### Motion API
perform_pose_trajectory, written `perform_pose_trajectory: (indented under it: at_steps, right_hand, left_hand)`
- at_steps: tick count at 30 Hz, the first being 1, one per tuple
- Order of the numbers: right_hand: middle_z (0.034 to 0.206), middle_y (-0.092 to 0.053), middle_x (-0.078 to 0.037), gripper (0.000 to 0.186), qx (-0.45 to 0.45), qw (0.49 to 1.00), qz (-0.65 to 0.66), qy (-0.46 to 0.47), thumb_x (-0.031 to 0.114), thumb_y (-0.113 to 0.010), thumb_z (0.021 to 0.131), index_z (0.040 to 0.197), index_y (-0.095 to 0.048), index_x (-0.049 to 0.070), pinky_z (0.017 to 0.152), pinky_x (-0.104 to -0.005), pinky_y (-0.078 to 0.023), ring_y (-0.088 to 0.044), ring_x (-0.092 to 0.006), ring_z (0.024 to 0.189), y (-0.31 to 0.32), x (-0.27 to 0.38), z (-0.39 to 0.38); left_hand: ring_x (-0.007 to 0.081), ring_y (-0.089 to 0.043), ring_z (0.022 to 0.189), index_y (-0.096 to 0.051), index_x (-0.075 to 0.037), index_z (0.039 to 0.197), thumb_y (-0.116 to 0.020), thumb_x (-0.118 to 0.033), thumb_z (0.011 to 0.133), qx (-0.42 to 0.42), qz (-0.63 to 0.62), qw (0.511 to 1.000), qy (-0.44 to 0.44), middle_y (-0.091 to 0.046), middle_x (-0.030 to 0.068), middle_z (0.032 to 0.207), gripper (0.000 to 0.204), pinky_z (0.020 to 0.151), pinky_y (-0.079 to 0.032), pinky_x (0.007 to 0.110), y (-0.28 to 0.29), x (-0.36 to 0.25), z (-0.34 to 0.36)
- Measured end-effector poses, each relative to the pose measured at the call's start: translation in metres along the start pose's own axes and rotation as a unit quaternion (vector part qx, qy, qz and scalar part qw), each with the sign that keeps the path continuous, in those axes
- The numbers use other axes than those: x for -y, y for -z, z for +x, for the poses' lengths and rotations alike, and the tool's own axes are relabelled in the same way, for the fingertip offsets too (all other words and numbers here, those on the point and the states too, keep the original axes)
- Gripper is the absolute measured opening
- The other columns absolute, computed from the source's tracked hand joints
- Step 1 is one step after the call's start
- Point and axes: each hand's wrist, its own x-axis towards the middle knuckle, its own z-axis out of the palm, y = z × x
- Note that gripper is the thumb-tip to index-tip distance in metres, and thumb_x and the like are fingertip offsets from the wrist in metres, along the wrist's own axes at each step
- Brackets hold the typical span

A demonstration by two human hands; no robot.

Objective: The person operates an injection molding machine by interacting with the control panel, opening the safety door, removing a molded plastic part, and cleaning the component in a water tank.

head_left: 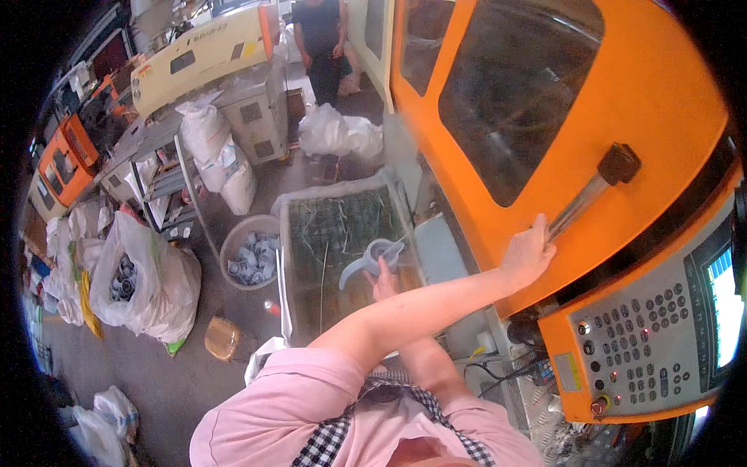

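Observation:
My left arm crosses in front of me, and my left hand [529, 253] grips the long metal handle [583, 194] on the orange machine door [513, 117]. Below that arm, my right hand [383, 276] holds a grey plastic moulded part [354, 268] with a round opening and curved piece. The part is over a large open bin [288, 226] with dark mesh-like contents and pale strips; its lower end is hidden by my arm.
A round tub [229, 268] and sack [163, 296] hold grey parts. White sacks [233, 187], a brown stool [222, 338], cream machine [202, 62] and control panel [630, 358] surround me. Another person [319, 47] stands beyond white bags [338, 132].

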Motion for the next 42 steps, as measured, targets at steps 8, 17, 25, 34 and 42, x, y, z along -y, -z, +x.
perform_pose_trajectory:
  at_steps: [8, 17, 25, 34, 42]
  right_hand:
    - [0.092, -0.057, -0.006, 0.022, 0.022, 0.999, 0.013, 0.034, 0.017, -0.061, 0.08, 0.096, -0.053, 0.005, 0.067, -0.0342, -0.055, -0.056, -0.0172, 0.081, -0.04, 0.025, 0.031]
    - [0.094, -0.054, -0.009, 0.042, 0.109, 0.977, -0.166, 0.075, 0.029, -0.059, 0.082, 0.109, -0.04, 0.003, 0.064, -0.0271, -0.05, -0.056, -0.0145, 0.077, -0.064, 0.001, -0.022]
    - [0.089, -0.055, -0.006, 0.042, 0.176, 0.924, -0.333, 0.072, 0.029, -0.061, 0.079, 0.107, -0.045, 0.001, 0.065, -0.0256, -0.045, -0.053, -0.0113, 0.076, -0.089, -0.084, -0.089]
    - [0.089, -0.058, -0.01, 0.046, 0.194, 0.882, -0.382, 0.195, 0.025, -0.063, 0.076, 0.109, -0.043, -0.001, 0.07, -0.029, -0.044, -0.055, -0.0149, 0.079, -0.098, -0.133, -0.118]
    - [0.09, -0.057, -0.012, 0.048, 0.169, 0.896, -0.369, 0.181, 0.023, -0.064, 0.075, 0.109, -0.042, -0.003, 0.07, -0.0293, -0.045, -0.055, -0.0159, 0.079, -0.078, -0.157, -0.103]
  left_hand:
    - [0.0384, -0.045, 0.1, -0.037, 0.002, 0.11, -0.063, -0.019, 0.075, 0.139, 0.015, 0.987, -0.082, -0.049, 0.0219, 0.104, 0.048, 0.083, -0.037, 0.043, 0.071, -0.023, -0.018]
    - [0.0319, -0.042, 0.104, -0.05, -0.005, 0.108, -0.066, -0.013, 0.068, 0.05, 0.434, 0.899, 0.021, -0.047, 0.014, 0.111, 0.043, 0.087, -0.035, 0.041, 0.324, 0.085, -0.158]
    - [0.0269, -0.043, 0.105, -0.049, -0.007, 0.109, -0.067, -0.023, 0.064, 0.093, 0.551, 0.829, 0.029, -0.047, 0.0093, 0.11, 0.05, 0.085, -0.031, 0.041, 0.385, 0.075, -0.221]
    - [0.0252, -0.045, 0.094, -0.051, -0.005, 0.105, -0.067, -0.021, 0.063, 0.077, 0.574, 0.812, 0.071, -0.051, 0.0091, 0.101, 0.047, 0.08, -0.032, 0.039, 0.417, 0.074, -0.273]
    - [0.0277, -0.044, 0.093, -0.05, -0.004, 0.1, -0.066, -0.015, 0.062, 0.095, 0.547, 0.831, 0.038, -0.049, 0.01, 0.096, 0.042, 0.08, -0.032, 0.04, 0.419, 0.095, -0.284]
